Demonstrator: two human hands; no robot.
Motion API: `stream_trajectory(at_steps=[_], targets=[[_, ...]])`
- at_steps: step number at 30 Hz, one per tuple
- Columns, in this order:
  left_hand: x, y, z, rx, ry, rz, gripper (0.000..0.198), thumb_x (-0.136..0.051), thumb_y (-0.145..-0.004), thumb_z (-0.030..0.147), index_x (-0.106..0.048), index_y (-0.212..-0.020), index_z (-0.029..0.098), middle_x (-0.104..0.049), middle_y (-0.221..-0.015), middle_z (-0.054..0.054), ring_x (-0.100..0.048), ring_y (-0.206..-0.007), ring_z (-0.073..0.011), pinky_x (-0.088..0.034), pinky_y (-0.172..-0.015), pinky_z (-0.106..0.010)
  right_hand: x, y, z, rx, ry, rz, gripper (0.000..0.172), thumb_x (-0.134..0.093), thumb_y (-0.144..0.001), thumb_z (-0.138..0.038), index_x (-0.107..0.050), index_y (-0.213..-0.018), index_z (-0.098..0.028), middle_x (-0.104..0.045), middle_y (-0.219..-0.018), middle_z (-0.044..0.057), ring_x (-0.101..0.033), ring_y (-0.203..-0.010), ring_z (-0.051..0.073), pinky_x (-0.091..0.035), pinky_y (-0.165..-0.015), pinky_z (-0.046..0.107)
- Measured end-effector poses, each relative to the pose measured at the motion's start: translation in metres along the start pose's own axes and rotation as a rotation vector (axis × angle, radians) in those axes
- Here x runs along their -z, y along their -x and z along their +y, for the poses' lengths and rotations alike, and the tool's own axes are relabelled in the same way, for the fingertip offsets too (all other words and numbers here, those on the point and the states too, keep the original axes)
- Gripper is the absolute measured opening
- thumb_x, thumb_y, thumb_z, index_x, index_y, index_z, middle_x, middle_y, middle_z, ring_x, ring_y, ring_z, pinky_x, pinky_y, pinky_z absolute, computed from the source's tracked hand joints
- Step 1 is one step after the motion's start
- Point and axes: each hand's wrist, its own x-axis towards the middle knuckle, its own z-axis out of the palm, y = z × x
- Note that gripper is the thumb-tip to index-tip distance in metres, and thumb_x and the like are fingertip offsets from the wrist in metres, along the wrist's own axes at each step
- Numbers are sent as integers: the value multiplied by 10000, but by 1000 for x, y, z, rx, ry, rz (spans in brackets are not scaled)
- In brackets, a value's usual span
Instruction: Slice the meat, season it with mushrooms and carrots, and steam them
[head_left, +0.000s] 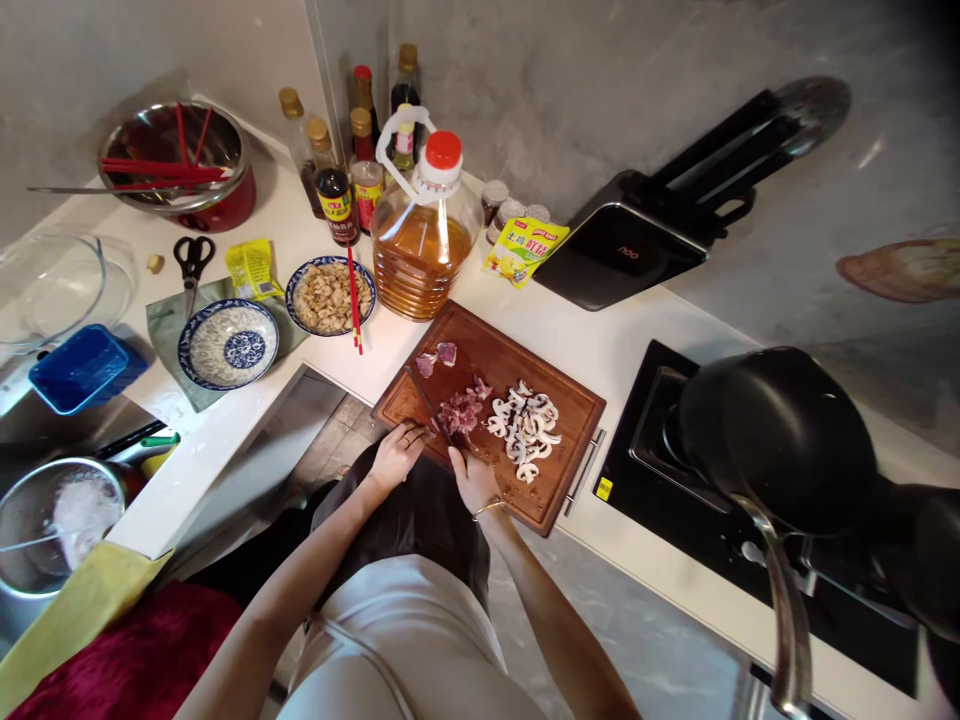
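Note:
A brown wooden cutting board lies on the counter in front of me. My right hand grips the handle of a kitchen knife, whose dark blade points away and to the left across the board. Chopped red meat is heaped beside the blade, and two larger meat pieces rest farther back. Sliced mushrooms cover the board's right part. At the near left edge of the board is my left hand, fingers bent together close to the blade; what lies under the fingertips is hidden.
Behind the board stand a large oil jug and several sauce bottles. Left are a filled bowl with red chopsticks, an empty patterned bowl, scissors and a sink pot. Right are a knife block and wok.

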Motion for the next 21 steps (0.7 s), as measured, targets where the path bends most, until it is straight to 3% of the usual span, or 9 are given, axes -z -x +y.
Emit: stream_trajectory(at_steps=[7,12,21], targets=[[5,0,0,66,-10,38,252,-459,-924,154,-637,-1102,166,-671,-1010,-99,-599,-1006,-206,-509,-905,-368,1,14,19,-5,-34,-36,477,-294,-983,-442,-646,-1162,-175,-690,-1103,124,-636,-1055,240,-454,-916,307],[1,-2,2,59,-45,66,202,-490,-909,155,-657,-1021,172,-666,-984,-90,-592,-995,-209,-500,-914,-370,-2,22,18,-17,5,-109,522,-272,-975,-503,-633,-1178,-185,-710,-1032,123,-658,-1008,245,-464,-891,321],[-6,-1,2,37,-130,66,165,-524,-887,152,-674,-951,179,-687,-933,-85,-590,-923,-222,-497,-831,-377,-3,24,14,-21,61,-161,530,-255,-973,-521,-594,-1230,-205,-675,-1133,134,-665,-983,249,-480,-845,332]])
